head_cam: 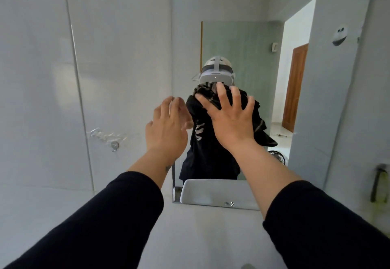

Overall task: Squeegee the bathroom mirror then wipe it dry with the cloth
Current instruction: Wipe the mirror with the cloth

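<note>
The frameless bathroom mirror (pixel 236 36) hangs on the grey tiled wall straight ahead. My right hand (pixel 230 118) lies flat against the glass with fingers spread, pressing a dark striped cloth (pixel 261 125) onto the middle of the mirror. The cloth bunches out above and to the right of my fingers. My left hand (pixel 168 125) is at the mirror's left edge, fingers loosely curled, holding nothing. Both sleeves are black. No squeegee is in either hand.
A clear hook (pixel 115 145) is stuck to the tiles left of the mirror. A green-and-dark item (pixel 379 184) hangs on the right wall, and a white round fitting (pixel 339 35) sits higher up. The mirror reflects a white basin (pixel 211 192) and an open doorway.
</note>
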`<state>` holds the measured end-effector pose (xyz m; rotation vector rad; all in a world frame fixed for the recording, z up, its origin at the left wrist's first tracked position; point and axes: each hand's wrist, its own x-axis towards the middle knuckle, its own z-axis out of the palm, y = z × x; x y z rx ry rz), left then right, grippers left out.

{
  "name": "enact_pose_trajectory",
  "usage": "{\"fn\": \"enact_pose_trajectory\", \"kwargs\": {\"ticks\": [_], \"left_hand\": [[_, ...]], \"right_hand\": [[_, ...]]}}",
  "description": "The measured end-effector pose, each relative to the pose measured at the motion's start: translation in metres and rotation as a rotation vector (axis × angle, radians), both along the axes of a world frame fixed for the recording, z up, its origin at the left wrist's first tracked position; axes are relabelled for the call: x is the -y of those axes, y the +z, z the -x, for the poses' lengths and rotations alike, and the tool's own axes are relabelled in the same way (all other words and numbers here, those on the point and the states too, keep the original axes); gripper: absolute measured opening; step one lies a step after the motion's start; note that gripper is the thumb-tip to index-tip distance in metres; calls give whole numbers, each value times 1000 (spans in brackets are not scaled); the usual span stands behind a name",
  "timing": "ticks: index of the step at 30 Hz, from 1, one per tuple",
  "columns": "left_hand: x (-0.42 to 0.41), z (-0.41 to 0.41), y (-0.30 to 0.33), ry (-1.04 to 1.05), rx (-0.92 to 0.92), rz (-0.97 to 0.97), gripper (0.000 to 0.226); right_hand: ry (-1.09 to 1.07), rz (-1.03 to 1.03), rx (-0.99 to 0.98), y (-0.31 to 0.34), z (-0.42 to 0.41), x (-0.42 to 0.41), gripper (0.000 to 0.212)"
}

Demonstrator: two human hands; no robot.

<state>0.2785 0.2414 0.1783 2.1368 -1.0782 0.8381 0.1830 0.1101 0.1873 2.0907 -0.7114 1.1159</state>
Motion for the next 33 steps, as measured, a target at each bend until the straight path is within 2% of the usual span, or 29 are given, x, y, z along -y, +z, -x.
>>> {"fn": "enact_pose_trajectory", "kwargs": {"ticks": [3, 8, 18, 25, 28, 33], "left_hand": [[-2, 4, -3, 35, 30, -56, 71], [-2, 7, -3, 83, 64, -147, 72], [8, 6, -8, 110, 60, -127, 79], [17, 5, -18, 25, 77, 14, 79], [17, -2, -23, -21, 79, 55, 78], [13, -13, -26, -97, 82, 95, 68]], "right_hand": [[-28, -104, 30, 6, 20, 10, 78], [-47, -263, 214, 11, 60, 33, 54], [-179, -468, 553, -4, 121, 83, 51], [-199, -648, 759, -35, 119, 83, 50], [-170, -616, 745, -45, 97, 67, 50], [-109, -486, 593, -48, 50, 32, 52]]}}
